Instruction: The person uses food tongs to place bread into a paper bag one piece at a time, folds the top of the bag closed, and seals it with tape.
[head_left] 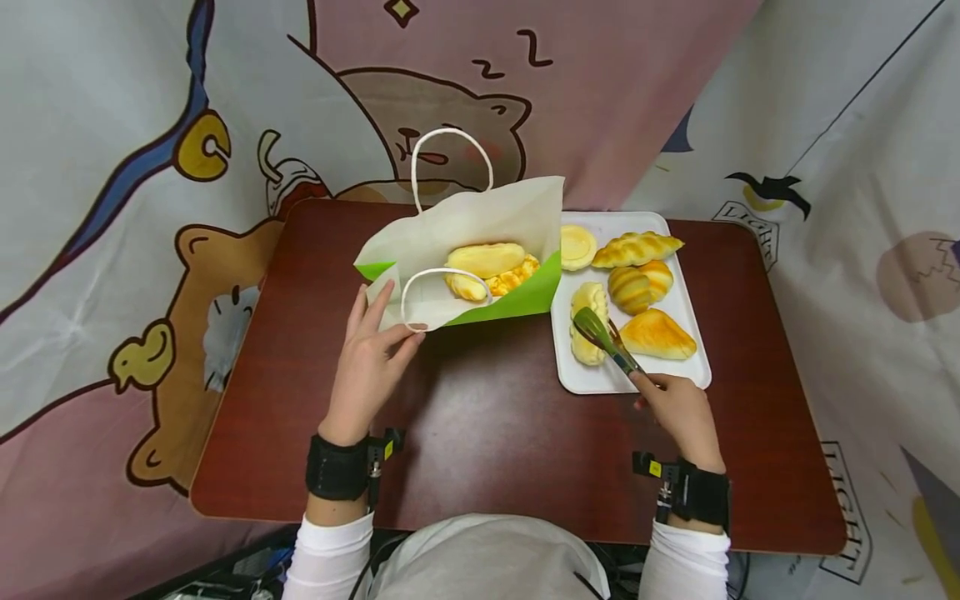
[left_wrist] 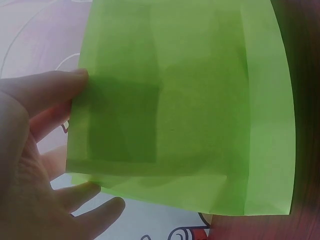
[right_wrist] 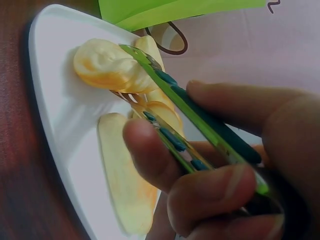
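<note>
My left hand (head_left: 365, 367) pinches the near left edge of a green paper bag (head_left: 517, 302) with a white inside. The left wrist view shows the thumb on one face of the bag (left_wrist: 200, 110) and fingers behind its edge. Several bread pieces (head_left: 487, 260) lie inside the bag. In my right hand (head_left: 681, 414) I grip green-handled food tongs (head_left: 619, 353). Their tips straddle a pale twisted bread (head_left: 587, 302) at the tray's left side; the right wrist view has one tip on each side of this bread (right_wrist: 95, 65).
The white tray (head_left: 600, 382) stands right of the bag, close against it. It also carries a round yellow bread (head_left: 577, 247), a long ridged bread (head_left: 637, 249), a striped roll (head_left: 640, 287) and a triangular pastry (head_left: 658, 334). White cord handles (head_left: 452, 131) rise from the bag. All stand on a brown table (head_left: 495, 450).
</note>
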